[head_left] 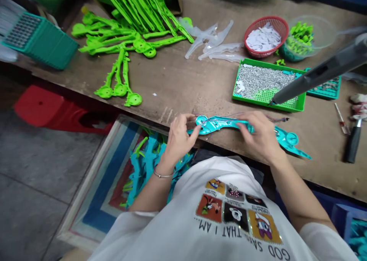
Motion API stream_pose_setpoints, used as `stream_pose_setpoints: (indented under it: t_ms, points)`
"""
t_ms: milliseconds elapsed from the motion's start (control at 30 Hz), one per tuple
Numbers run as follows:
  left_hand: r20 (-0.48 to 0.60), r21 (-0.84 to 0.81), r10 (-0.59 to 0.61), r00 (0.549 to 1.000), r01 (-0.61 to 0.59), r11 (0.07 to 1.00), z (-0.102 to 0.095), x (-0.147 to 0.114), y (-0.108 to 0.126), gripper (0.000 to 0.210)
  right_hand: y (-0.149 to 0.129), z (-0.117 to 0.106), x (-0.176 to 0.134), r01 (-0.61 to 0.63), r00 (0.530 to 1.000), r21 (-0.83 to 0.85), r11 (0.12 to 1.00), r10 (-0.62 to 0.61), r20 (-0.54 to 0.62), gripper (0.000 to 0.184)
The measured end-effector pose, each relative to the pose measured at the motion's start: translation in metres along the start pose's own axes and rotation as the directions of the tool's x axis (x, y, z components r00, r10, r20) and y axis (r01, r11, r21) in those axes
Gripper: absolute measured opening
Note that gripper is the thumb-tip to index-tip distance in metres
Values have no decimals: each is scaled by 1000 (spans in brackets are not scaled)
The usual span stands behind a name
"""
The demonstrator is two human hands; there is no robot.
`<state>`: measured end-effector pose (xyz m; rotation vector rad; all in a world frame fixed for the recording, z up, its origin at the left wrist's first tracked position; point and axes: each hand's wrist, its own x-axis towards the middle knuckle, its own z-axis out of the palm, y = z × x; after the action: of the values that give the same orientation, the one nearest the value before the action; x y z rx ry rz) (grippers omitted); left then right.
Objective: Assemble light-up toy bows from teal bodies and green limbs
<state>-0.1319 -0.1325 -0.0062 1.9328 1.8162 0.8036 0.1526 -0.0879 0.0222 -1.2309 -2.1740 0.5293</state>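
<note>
A long turquoise plastic shell (216,124) lies at the table's front edge, its hollow side up, with thin dark wires running along it. My left hand (181,136) is closed on its left end, thumb beside the round seat there. Further right, my right hand (260,133) grips the same shell between thumb and fingers and hides part of it. Loose wire ends with a small dark connector (283,119) stick out past my right hand. Another turquoise piece with a round seat (292,139) reaches out to the right of that hand; whether the two are joined is hidden.
A green tray of small metal screws (258,81) stands beyond my right hand, under a hanging grey power screwdriver (318,70). Behind are a red basket (266,52) and lime green parts (114,39). A hammer (353,138) lies at right; a framed tray (94,200) sits below left.
</note>
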Motion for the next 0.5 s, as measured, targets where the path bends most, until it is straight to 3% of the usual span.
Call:
stream_pose_setpoints:
  t_ms: [100, 233, 333, 500]
  points:
    - [107, 63, 20, 994, -26, 998, 0, -5, -3, 50, -24, 31, 39, 83, 954, -39, 996, -69, 291, 19]
    - [117, 76, 8, 993, -17, 997, 3, -10, -1, 60, -37, 51, 68, 87, 890, -169, 982, 0, 456, 22]
    - [60, 37, 22, 998, -24, 999, 2, -11, 6, 53, -30, 51, 73, 28, 898, -111, 993, 24, 439, 27]
    - [36, 125, 65, 997, -69, 990, 10, -2, 30, 30, -6, 39, 65, -76, 975, 121, 990, 49, 216, 26]
